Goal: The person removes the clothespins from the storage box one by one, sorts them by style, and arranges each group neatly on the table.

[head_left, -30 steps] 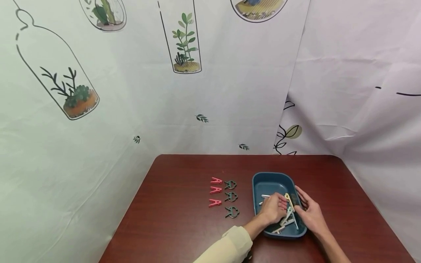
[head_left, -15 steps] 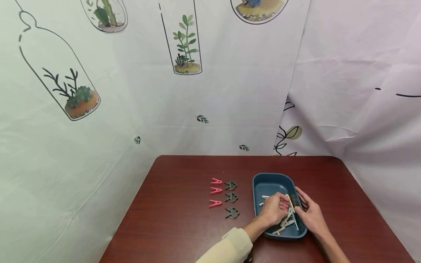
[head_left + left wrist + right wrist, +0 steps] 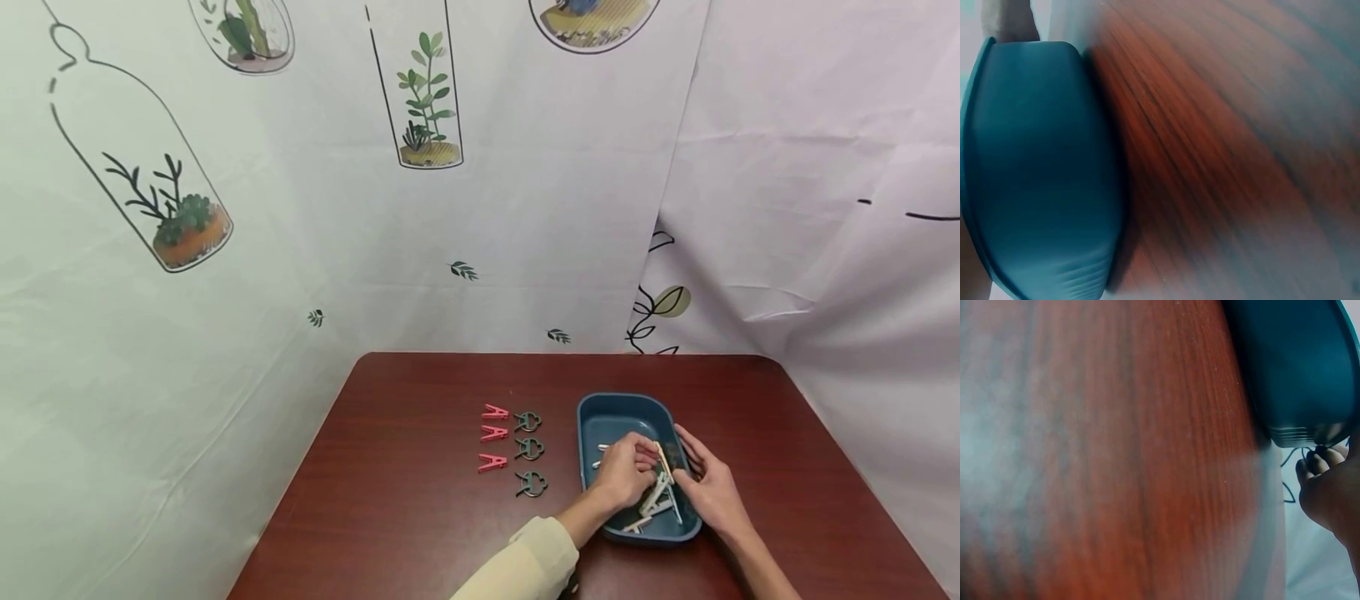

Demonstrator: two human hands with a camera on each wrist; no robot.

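Observation:
A dark blue tray (image 3: 615,405) stands on the table with several pale clothespins (image 3: 654,500) lying in it. My left hand (image 3: 626,471) is inside the tray, its fingers bent beside a yellow clothespin (image 3: 664,463); whether they pinch anything is hidden. On the tray's right side, my right hand (image 3: 708,492) grips the rim, thumb over the inner edge and fingers outside. The left wrist view shows mostly the tray's outer wall (image 3: 1041,156). In the right wrist view, fingers (image 3: 1319,464) appear beyond the tray's end.
Left of the tray, three red clothespins (image 3: 493,433) lie in a column. Beside them is a column of three dark green round clips (image 3: 529,448). The reddish-brown table (image 3: 390,500) meets a white printed cloth (image 3: 525,208) at its back edge.
Inside the tray, the left hand's fingers have shifted slightly. The right hand stays at the rim, and the red and green clips lie as before.

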